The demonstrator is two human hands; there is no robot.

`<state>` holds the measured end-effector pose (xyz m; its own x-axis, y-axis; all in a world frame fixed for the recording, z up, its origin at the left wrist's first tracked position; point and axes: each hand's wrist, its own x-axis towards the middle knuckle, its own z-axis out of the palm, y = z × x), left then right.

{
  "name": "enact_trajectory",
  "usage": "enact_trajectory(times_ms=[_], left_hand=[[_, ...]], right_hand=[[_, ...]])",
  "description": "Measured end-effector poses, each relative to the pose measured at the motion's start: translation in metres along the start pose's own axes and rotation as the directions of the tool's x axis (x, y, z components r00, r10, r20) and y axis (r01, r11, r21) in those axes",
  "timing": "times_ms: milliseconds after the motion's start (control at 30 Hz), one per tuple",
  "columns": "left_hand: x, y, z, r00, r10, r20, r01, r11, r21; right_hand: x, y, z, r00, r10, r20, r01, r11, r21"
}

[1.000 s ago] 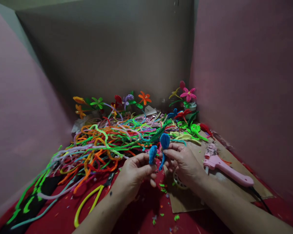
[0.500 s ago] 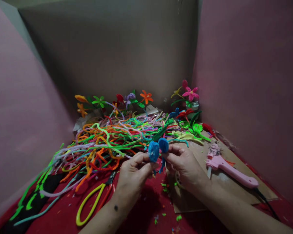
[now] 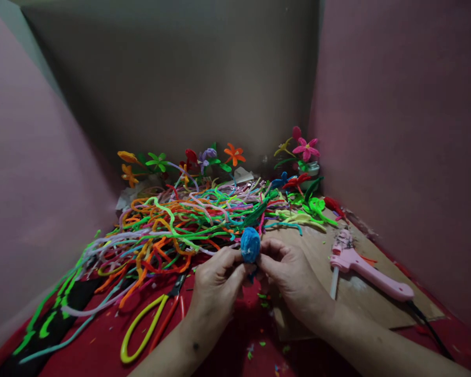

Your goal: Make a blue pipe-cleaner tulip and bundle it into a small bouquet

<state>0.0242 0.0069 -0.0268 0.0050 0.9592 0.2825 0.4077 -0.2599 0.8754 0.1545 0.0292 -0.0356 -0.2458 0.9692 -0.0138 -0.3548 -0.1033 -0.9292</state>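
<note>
Both hands (image 3: 220, 277) (image 3: 288, 272) pinch blue fuzzy piece (image 3: 250, 245) (glue gun (image 3: 371, 275) nearby).

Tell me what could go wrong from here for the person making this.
The blue fuzzy piece, pinched between the left hand and right hand, might bend or slip. The pink glue gun lies near the right forearm; if hot, which I can't tell, it could burn. The left forearm might knock the scissors.

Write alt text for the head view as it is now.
Two hands, left and right, pinch a fuzzy blue piece above a red surface. Behind lie tangled colored stems and fuzzy flowers; at right, a pink glue gun rests on cardboard.
</note>
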Motion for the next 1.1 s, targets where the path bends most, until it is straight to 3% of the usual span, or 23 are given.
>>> enact_trajectory(times_ms=[367,533,633,800,967,1100], left_hand=[[0.001,0.008,0.004,0.975,-0.213,0.071,0.224,0.931,-0.289],[0.002,0.012,0.003,0.967,-0.25,0.054,0.255,0.921,-0.294],[0.001,0.01,0.0,0.973,-0.229,0.004,0.225,0.952,-0.207],[0.001,0.005,-0.005,0.995,-0.095,-0.035,0.091,0.991,-0.095],[0.0,0.006,-0.005,0.996,-0.088,-0.013,0.087,0.995,-0.043],[0.001,0.008,-0.004,0.992,-0.118,0.039,0.122,0.985,-0.12]], right_hand=[[-0.004,-0.005,0.002,0.991,0.051,0.122,-0.064,0.992,0.109],[-0.004,-0.005,-0.001,0.983,0.048,0.18,-0.073,0.988,0.134],[-0.004,-0.007,-0.003,0.97,0.089,0.225,-0.129,0.977,0.169],[-0.003,-0.012,-0.006,0.953,0.16,0.256,-0.21,0.961,0.181],[-0.002,-0.011,-0.01,0.948,0.128,0.29,-0.163,0.982,0.098],[-0.003,-0.008,-0.01,0.957,0.105,0.271,-0.116,0.993,0.023]])
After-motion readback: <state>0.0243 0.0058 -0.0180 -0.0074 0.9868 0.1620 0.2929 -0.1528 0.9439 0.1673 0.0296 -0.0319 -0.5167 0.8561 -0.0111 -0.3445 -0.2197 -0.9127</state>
